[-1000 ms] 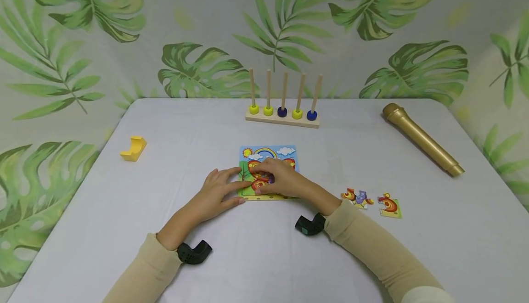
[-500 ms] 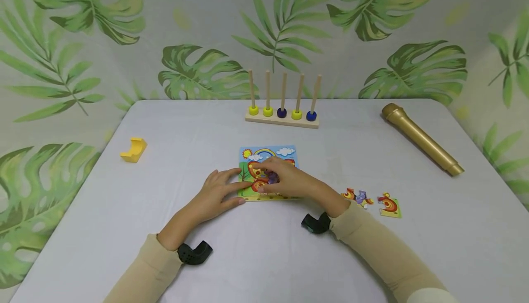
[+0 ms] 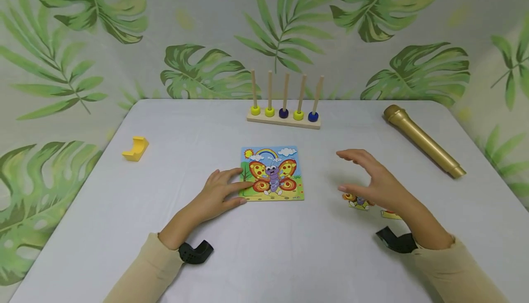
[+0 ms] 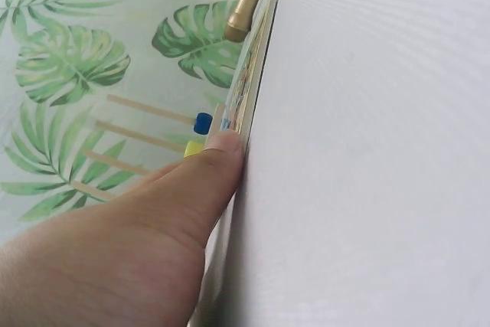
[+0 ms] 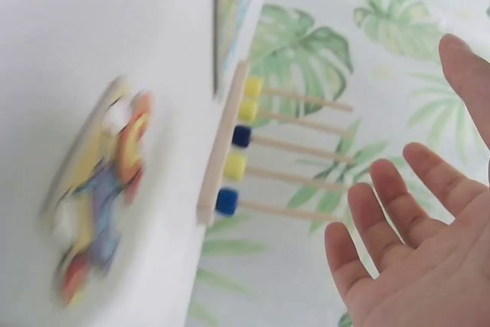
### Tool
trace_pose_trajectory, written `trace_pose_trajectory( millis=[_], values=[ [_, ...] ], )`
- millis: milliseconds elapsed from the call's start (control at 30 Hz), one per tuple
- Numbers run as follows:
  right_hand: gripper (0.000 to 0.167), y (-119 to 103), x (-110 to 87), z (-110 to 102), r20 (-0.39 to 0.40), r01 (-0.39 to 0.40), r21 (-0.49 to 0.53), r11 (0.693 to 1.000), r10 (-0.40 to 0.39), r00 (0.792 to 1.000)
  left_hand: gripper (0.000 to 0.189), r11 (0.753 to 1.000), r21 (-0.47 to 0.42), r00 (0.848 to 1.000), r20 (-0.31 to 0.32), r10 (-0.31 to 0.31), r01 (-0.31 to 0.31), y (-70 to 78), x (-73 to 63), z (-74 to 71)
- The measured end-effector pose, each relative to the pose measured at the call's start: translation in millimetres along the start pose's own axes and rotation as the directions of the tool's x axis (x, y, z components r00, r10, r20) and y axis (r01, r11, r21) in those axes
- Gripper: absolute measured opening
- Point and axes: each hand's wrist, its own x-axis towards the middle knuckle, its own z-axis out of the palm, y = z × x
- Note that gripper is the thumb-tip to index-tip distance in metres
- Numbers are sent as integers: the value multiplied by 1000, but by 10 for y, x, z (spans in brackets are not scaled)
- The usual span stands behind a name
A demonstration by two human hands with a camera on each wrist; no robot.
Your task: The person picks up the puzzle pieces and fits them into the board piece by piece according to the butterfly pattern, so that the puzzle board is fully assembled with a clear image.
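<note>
A square butterfly puzzle board [image 3: 291, 193] lies flat on the white table. My left hand [image 3: 216, 194] rests at its left edge, fingers spread and fingertips touching it; in the left wrist view the left thumb [image 4: 184, 197] lies against the board's near edge. My right hand [image 3: 382, 186] is in the air to the right of the board, thumb and fingers apart, nothing between them. Beneath it lies a loose puzzle piece [image 3: 357, 203] with part of a butterfly, blurred in the right wrist view. Another puzzle piece [image 3: 391, 214] is mostly hidden by that hand.
Behind the board stands a wooden peg rack [image 3: 284, 119] with yellow and blue beads on its upright rods. A gold toy microphone [image 3: 424, 141] lies at the far right. Over on the left sits a small yellow block [image 3: 136, 149] with a curved hollow.
My right hand has left the board and moved right, its fingers opening out above the loose pieces. The board's butterfly picture is now uncovered. My left hand stays at the board's left edge.
</note>
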Motion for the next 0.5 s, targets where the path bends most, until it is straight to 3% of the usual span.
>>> trace_pose_trajectory(
  millis=[200, 400, 500],
  values=[
    [75, 185, -289, -73, -9, -21, 4, 1000, 21, 1000, 42, 1000, -1, 1000, 7, -7, 7, 3, -1, -3],
    [74, 351, -441, -24, 105, -169, 7, 986, 168, 980, 42, 1000, -8, 1000, 11, -10, 10, 2, 4, -1],
    [73, 449, -479, 16, 149, -193, -2, 981, 191, 970, 42, 1000, -4, 1000, 12, -16, 16, 2, 0, 0]
  ],
)
